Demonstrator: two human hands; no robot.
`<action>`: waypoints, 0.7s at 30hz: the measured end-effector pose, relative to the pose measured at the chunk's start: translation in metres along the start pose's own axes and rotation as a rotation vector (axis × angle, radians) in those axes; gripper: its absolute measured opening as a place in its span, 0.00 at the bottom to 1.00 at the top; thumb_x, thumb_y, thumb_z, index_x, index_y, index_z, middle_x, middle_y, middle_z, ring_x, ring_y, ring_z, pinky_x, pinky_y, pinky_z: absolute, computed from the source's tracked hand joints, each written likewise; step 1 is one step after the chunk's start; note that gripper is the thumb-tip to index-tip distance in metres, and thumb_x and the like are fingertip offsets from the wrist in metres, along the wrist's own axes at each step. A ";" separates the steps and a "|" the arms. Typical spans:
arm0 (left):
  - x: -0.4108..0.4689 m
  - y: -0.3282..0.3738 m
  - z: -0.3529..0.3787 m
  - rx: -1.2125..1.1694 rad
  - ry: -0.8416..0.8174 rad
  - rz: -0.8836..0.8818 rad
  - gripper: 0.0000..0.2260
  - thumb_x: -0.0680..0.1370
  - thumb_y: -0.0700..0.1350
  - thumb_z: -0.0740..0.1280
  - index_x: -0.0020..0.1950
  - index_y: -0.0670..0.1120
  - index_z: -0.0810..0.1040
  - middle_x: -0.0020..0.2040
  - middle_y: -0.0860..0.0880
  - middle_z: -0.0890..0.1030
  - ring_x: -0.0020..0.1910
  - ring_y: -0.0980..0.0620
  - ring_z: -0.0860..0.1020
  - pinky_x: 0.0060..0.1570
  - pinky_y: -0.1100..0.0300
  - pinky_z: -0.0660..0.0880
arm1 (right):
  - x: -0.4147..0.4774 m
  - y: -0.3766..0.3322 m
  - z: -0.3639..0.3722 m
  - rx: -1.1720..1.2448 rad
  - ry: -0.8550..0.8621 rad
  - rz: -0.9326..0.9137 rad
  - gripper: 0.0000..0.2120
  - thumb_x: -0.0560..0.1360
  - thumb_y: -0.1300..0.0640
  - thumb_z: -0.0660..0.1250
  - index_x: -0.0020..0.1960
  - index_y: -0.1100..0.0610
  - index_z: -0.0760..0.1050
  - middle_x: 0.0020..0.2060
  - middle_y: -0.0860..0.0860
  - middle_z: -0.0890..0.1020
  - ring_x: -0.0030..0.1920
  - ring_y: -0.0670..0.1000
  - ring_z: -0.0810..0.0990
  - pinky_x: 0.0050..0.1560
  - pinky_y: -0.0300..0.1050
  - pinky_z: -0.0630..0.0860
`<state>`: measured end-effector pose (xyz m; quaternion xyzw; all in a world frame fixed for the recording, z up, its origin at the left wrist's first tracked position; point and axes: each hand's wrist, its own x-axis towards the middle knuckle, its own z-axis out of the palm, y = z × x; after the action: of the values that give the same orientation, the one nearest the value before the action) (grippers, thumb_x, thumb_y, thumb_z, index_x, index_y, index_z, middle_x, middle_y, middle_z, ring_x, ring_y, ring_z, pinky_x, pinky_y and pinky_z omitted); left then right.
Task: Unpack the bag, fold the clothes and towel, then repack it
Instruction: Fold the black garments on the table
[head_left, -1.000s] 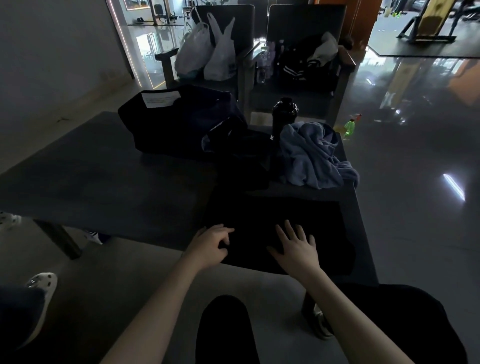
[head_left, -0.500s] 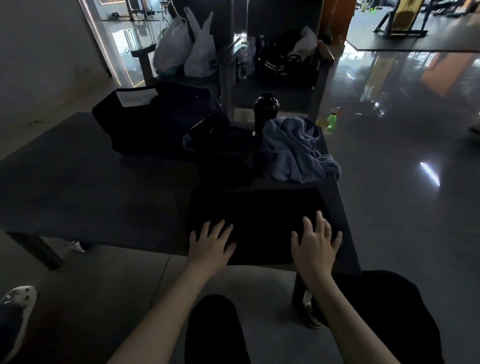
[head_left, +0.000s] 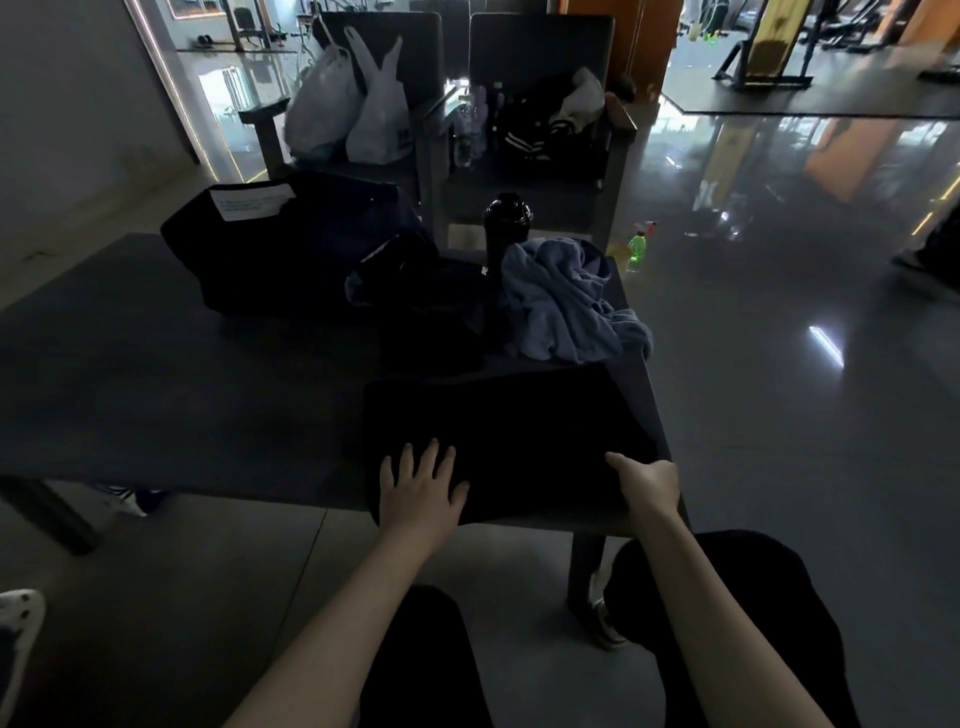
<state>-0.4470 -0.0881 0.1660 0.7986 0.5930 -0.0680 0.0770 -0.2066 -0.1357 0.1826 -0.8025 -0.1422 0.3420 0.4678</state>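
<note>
A black garment (head_left: 511, 436) lies flat as a folded rectangle at the near right corner of the dark table (head_left: 156, 374). My left hand (head_left: 418, 486) presses flat on its near left part with spread fingers. At the garment's near right edge, my right hand (head_left: 649, 486) grips the cloth with curled fingers. Behind it a crumpled blue towel (head_left: 561, 301) sits by the table's right edge. A dark bag (head_left: 291, 244) with a white paper label stands at the back. Between bag and towel lies another dark piece of clothing (head_left: 426, 312).
A black bottle (head_left: 506, 223) stands behind the towel. Two chairs beyond the table hold white plastic bags (head_left: 353, 109) and dark clothes (head_left: 545, 124). A green spray bottle (head_left: 636, 249) stands on the shiny floor at right. My knees are below the table edge.
My right hand moved right to the garment's edge and curled onto the cloth. My left hand stayed flat on the left part. The garment now looks smoother.
</note>
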 end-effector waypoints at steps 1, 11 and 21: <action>-0.001 0.000 0.000 0.000 0.000 0.002 0.26 0.82 0.58 0.45 0.79 0.52 0.47 0.79 0.51 0.47 0.77 0.45 0.46 0.74 0.44 0.44 | 0.000 -0.003 0.000 0.041 -0.022 0.034 0.13 0.71 0.58 0.72 0.48 0.67 0.74 0.49 0.61 0.79 0.46 0.57 0.78 0.46 0.46 0.73; 0.006 -0.006 0.005 0.035 -0.009 0.045 0.26 0.82 0.60 0.43 0.79 0.53 0.46 0.79 0.52 0.47 0.77 0.46 0.46 0.74 0.46 0.45 | -0.029 0.004 0.035 -0.781 -0.379 -1.240 0.12 0.65 0.68 0.67 0.47 0.61 0.81 0.50 0.55 0.77 0.51 0.58 0.74 0.43 0.49 0.76; 0.006 -0.026 0.000 0.003 0.045 0.250 0.44 0.66 0.63 0.32 0.77 0.49 0.59 0.77 0.51 0.58 0.77 0.48 0.52 0.74 0.52 0.44 | -0.004 -0.021 0.043 -1.036 -0.517 -1.029 0.26 0.79 0.45 0.58 0.75 0.45 0.58 0.77 0.45 0.52 0.77 0.50 0.49 0.75 0.52 0.48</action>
<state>-0.4698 -0.0748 0.1637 0.8677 0.4904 -0.0410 0.0703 -0.2374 -0.0990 0.1879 -0.6465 -0.7436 0.1480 0.0846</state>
